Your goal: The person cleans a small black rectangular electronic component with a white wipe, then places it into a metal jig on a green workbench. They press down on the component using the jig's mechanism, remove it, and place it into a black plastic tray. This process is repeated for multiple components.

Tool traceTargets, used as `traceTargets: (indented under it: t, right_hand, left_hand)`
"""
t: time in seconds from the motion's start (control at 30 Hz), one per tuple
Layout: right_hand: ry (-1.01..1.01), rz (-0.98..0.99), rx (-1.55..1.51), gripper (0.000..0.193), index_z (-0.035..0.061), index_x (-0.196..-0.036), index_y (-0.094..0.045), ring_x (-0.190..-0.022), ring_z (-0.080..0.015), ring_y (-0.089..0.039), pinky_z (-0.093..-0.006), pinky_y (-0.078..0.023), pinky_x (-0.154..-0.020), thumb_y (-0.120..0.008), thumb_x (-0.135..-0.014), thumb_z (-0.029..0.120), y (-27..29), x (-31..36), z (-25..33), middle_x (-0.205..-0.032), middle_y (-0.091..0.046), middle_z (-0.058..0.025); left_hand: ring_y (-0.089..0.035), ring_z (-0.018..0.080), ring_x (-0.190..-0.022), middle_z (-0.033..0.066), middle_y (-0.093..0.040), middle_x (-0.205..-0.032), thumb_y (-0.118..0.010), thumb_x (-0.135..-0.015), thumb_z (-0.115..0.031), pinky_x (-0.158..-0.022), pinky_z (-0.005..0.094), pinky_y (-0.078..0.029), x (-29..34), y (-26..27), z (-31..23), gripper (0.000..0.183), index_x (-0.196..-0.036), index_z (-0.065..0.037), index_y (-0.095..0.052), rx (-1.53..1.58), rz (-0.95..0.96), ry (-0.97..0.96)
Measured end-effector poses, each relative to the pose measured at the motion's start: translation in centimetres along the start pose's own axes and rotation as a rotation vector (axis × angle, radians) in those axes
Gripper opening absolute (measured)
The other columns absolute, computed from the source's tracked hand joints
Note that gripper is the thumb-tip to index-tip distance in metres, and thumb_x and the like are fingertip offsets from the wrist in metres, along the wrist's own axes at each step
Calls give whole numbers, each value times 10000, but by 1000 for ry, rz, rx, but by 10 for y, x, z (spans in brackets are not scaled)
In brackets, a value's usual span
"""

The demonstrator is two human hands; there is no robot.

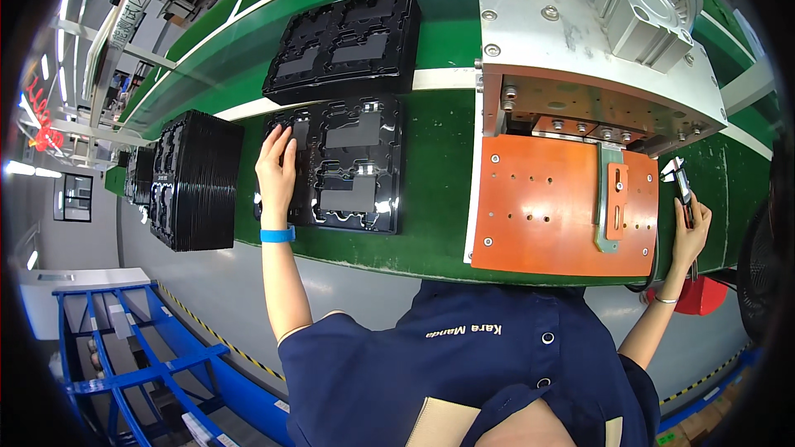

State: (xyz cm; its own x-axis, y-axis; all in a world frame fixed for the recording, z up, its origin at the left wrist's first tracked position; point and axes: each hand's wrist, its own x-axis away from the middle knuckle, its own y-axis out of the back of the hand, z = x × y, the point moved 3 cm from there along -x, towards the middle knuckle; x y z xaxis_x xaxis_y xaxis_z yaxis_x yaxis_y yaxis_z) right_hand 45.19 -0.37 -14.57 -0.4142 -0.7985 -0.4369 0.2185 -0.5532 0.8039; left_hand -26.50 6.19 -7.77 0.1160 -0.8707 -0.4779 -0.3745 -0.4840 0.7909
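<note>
My left hand (277, 167) rests on the left side of a black moulded tray (356, 164) lying on the green belt (439, 165), fingers spread over a grey part in it; a blue band circles that wrist. The tray holds dark grey flat parts in its pockets. My right hand (689, 227) is at the right edge of an orange plate (546, 198) and grips a small tool with red-black handles and a white tip (681, 182). A green strip with an orange piece (614, 202) lies on the plate.
A second black tray (348, 41) lies farther along the belt. A tall stack of black trays (197, 178) stands at the left. A metal press block with a pneumatic cylinder (642, 12) overhangs the orange plate. Blue racks (141, 356) stand on the floor below left.
</note>
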Motion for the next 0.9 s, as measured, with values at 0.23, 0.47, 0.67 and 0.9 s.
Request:
traceTargets:
  t: [0.23,0.47,0.67,0.9]
  right_hand:
    - [129,-26,55,378,123,-1161,-666,-1000,-252,-543,-350,-412,-906,-739,-803,219,-1,-1,-3,-1036,-582,-106]
    - [24,-155,-173,432,106,-1222,-631,-948,-180,-557,-303,-446,-851,-739,-803,111,8,1,17,-1000,-585,-66]
    - [52,-166,-246,401,84,-1192,-644,-876,-153,-563,-274,-462,-806,-722,-799,68,40,1,76,-977,-596,-59]
    - [320,173,-659,183,22,-926,-688,-824,-170,-579,-283,-459,-770,-714,-746,29,77,6,186,-886,-640,-60]
  left_hand:
    - [-513,256,-914,83,-558,-954,-712,-792,-274,-809,368,-434,-17,-26,-65,280,-957,-52,-674,-100,213,-271]
    - [-510,262,-809,71,-544,-780,-825,-645,-251,-741,387,-412,-29,-36,-69,401,-871,-43,-568,37,331,-190]
    - [-560,180,-706,61,-621,-767,-754,-708,-51,-660,289,-431,-20,-15,-76,176,-761,37,-611,333,327,-1]
    - [-602,169,-633,79,-663,-725,-815,-650,-74,-602,284,-443,16,-3,-246,203,-774,5,-675,672,769,-251]
